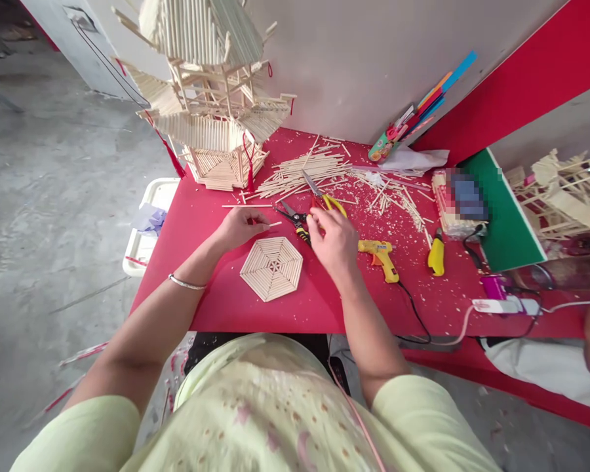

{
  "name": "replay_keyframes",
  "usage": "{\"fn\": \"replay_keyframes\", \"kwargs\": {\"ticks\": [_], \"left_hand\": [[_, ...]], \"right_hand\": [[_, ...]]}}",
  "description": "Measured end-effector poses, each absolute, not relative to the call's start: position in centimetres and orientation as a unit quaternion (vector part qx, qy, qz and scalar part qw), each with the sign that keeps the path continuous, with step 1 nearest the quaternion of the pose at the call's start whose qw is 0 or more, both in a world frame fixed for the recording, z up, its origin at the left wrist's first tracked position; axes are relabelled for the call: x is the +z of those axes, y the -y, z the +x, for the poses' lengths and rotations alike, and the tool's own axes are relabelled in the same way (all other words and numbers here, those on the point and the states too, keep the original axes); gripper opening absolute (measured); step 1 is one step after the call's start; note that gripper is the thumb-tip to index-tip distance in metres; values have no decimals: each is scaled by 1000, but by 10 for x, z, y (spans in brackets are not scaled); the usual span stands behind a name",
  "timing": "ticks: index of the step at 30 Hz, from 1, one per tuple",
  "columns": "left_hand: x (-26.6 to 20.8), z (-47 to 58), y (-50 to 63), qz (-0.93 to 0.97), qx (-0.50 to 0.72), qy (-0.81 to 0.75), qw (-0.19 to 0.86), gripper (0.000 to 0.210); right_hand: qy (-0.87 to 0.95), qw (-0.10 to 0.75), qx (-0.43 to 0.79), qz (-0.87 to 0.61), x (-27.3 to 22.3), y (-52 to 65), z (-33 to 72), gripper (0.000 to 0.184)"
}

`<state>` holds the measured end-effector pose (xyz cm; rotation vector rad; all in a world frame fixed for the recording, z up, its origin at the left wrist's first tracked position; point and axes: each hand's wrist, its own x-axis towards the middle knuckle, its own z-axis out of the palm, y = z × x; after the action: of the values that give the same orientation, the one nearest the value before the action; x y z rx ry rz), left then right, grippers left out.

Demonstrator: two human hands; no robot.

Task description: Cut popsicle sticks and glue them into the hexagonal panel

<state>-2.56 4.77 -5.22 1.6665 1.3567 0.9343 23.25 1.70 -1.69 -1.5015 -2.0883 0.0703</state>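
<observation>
My left hand pinches a short wooden stick, its pale end pointing right. Just below lies a flat heptagon-like panel of sticks laid in concentric rings. My right hand is curled with fingertips together; whatever is in them is hidden. Close by its fingers are black-and-yellow cutting shears, blades to the upper left, partly behind the hand. Behind them rest scissors with yellow handles. One long stick lies beyond my left hand.
A stick-built pagoda model stands at the back left. Loose sticks are heaped behind the tools. To the right are a yellow glue gun, a yellow cutter, a power strip and a green board. Another person's arm shows far right.
</observation>
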Motion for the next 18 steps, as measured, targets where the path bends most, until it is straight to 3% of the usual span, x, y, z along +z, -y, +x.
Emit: {"fn": "replay_keyframes", "kwargs": {"ticks": [7, 18], "left_hand": [[-51, -21, -55, 682, 261, -519, 444, 16], [-49, -28, -64, 688, 168, -538, 457, 10]], "right_hand": [[856, 252, 90, -443, -55, 46, 213, 25], [851, 257, 96, -447, -63, 42, 214, 26]]}}
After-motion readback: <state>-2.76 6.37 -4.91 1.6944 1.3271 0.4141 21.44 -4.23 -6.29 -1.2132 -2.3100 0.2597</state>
